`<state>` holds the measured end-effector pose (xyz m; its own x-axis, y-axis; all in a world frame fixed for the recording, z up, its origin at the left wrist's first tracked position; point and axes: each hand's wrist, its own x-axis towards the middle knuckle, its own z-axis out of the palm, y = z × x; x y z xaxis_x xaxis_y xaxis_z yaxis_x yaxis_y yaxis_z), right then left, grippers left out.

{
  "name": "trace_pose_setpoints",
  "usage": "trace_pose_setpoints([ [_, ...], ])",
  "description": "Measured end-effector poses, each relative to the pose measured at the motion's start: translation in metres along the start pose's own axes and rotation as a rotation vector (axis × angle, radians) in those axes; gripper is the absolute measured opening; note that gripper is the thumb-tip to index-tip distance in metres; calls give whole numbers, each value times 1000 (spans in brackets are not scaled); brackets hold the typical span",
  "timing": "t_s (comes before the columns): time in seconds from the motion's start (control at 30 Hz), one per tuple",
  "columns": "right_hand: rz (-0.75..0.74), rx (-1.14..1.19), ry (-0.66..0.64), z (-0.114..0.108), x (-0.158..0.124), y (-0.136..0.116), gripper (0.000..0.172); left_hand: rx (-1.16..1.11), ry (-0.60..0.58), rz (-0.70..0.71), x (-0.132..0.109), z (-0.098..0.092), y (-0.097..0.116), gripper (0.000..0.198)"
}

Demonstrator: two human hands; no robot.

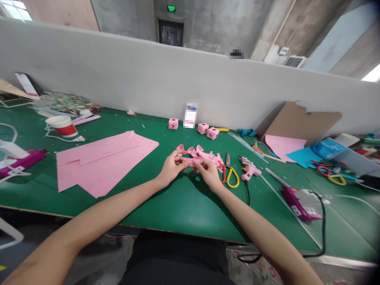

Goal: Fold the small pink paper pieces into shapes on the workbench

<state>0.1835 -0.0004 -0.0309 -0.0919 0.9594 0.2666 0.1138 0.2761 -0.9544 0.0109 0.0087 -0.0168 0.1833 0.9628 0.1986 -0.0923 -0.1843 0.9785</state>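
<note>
Between my two hands, a small piece of pink paper is pinched at both ends, just above the table. My left hand is closed on its left end, and my right hand grips the right end; the fingers hide much of its shape. Behind the hands lies a heap of pink paper scraps. Scissors with yellow and red handles lie right beside my right hand, and a pink glue gun rests further right. Toward the divider stand three pink paper cubes with cut-out holes, including the left cube.
Large pink paper sheets cover the table's left part. Behind them are a red and white cup and a pile of thin sticks. At right are a purple power strip, clear glue sticks and cardboard. A grey divider closes the back.
</note>
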Motion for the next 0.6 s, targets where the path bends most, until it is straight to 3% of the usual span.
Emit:
trace_pose_setpoints([
  [0.6,16,-12,6,1,-1,-4,44,12,-3,14,0,0,-1,52],
])
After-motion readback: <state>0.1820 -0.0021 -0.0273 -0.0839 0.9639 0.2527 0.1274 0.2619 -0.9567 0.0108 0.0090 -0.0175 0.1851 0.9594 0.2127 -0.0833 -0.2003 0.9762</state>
